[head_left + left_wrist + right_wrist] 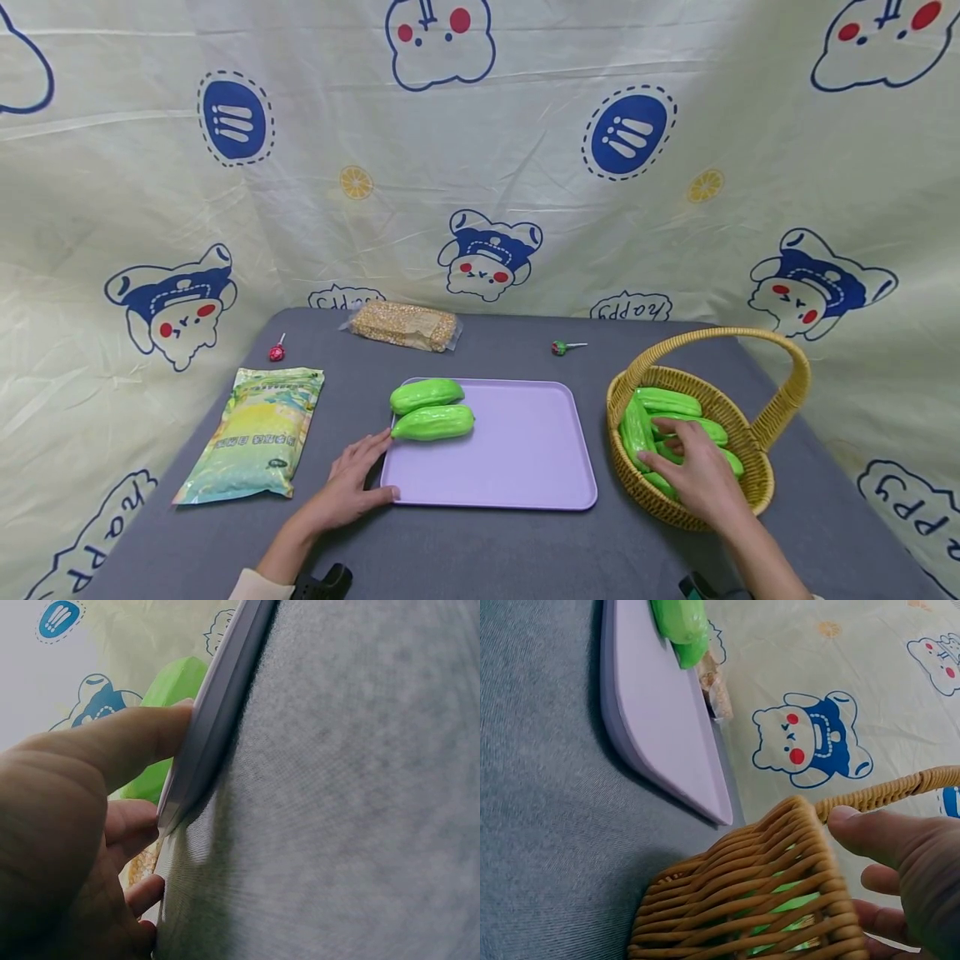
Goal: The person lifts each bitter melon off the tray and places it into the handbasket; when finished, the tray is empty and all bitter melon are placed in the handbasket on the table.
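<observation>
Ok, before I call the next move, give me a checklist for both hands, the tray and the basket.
1. Left hand at the lilac tray: ok, touching its left edge.
2. Room on the tray: ok, its right part is bare.
3. The two green gourds fully inside the rim: cannot tell, their left ends cover it.
4. Right hand placed in the wicker basket: ok, among the basket gourds.
5. Firm grip on one gourd: cannot tell, the hand hides the contact.
6. Green-and-red lollipop out of the basket-to-tray path: ok, it lies beyond both.
</observation>
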A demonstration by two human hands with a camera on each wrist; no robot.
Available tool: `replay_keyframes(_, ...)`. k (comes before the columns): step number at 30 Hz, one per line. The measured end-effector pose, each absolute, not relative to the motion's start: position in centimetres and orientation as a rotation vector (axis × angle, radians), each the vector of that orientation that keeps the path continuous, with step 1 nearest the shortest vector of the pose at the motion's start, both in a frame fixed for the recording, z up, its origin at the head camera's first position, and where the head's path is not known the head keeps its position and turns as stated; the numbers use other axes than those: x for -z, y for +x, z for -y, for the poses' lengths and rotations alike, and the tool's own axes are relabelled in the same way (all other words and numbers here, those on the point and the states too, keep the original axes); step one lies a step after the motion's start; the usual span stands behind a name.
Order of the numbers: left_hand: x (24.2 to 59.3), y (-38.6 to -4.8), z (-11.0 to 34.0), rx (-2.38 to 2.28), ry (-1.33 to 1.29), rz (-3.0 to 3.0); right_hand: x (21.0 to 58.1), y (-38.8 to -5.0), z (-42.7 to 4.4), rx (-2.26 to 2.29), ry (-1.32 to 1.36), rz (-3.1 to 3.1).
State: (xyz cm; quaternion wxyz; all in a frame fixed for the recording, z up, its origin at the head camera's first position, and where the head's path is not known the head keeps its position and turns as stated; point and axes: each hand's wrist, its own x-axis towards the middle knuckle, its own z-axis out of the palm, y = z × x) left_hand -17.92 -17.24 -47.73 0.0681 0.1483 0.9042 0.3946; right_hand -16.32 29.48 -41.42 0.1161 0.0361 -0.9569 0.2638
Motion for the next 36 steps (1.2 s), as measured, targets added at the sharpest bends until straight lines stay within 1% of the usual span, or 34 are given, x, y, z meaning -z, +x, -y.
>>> replay_keyframes(8, 47.7, -18.0, 17.2, -1.192, 0.448, -2.717, 40.6, -15.8, -28.5, -0.783, 0.185, 2.7)
replay_keyframes(20, 47.7, -18.1, 17.2, -1.188, 0.445, -2.716, 39.7, -15.4, -25.8, -0.763, 0.313, 2.574)
replay_keyframes(36, 47.9, -18.0, 17.3, -1.189, 0.446, -2.72, 40.0, -16.1, -21.8, -0.762, 0.45, 2.582)
